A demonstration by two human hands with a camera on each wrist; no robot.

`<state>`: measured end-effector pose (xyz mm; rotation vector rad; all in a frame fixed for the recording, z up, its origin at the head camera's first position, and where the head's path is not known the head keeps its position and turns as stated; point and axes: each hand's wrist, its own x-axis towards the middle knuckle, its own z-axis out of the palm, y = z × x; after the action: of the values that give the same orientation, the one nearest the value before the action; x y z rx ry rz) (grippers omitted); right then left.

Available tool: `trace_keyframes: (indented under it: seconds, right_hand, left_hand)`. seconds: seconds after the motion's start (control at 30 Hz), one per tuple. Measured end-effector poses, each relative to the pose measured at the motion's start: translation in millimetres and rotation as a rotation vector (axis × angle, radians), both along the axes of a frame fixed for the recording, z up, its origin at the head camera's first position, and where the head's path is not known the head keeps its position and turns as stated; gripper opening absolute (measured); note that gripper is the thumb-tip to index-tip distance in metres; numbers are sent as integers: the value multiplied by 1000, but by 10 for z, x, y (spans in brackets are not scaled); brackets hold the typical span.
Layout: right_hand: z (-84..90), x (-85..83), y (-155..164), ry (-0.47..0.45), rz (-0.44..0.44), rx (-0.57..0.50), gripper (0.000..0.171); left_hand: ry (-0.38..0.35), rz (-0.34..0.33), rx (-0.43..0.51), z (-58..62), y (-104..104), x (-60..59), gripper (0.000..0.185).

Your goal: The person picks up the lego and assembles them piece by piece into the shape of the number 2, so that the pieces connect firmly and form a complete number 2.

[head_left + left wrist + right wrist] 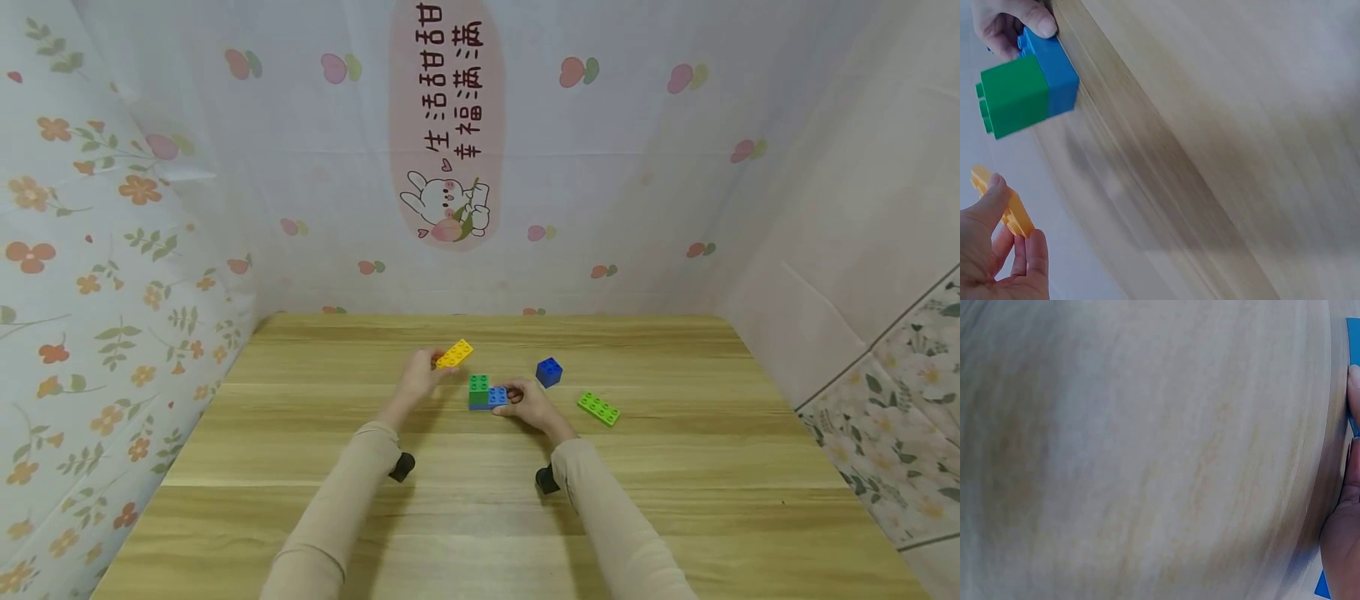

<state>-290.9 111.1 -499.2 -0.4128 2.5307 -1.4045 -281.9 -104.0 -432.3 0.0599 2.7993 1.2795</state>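
My left hand point(422, 375) pinches a flat yellow building block point(454, 354) between thumb and fingers, its studs facing up in the head view. In the left wrist view the yellow block point(1010, 203) is held near its edge, apart from the other blocks. A green block point(478, 388) is stacked on the left part of a longer blue block point(498, 396). The thumb and fingers of my right hand point(531, 406) grip the right end of that blue block, with studs showing beside the green one. Only an edge of the right hand point(1342, 537) appears in the right wrist view.
On the wooden table point(675, 500), a dark blue block point(549, 372) lies beyond the right hand. To its right is a flat lime green block point(598, 408) with two rows of studs. A patterned cloth point(600, 167) hangs along the table's back edge.
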Motion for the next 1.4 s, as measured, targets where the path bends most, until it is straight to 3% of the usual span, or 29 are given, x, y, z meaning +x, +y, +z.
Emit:
trace_keyframes:
  seconds: [0.4, 0.77, 1.13, 1.4]
  right_hand:
    - [-2, -8, 1, 8, 8, -9, 38]
    - [16, 1, 4, 5, 24, -21, 42]
    - [59, 41, -7, 25, 48, -28, 40]
    - [-10, -12, 1, 19, 21, -11, 38]
  left_hand:
    - [42, -146, -22, 34, 205, 2, 42]
    - [8, -236, 2, 28, 292, 22, 34]
    - [-9, -300, -34, 51, 291, 40, 33]
    - [-8, -334, -69, 72, 294, 35, 33]
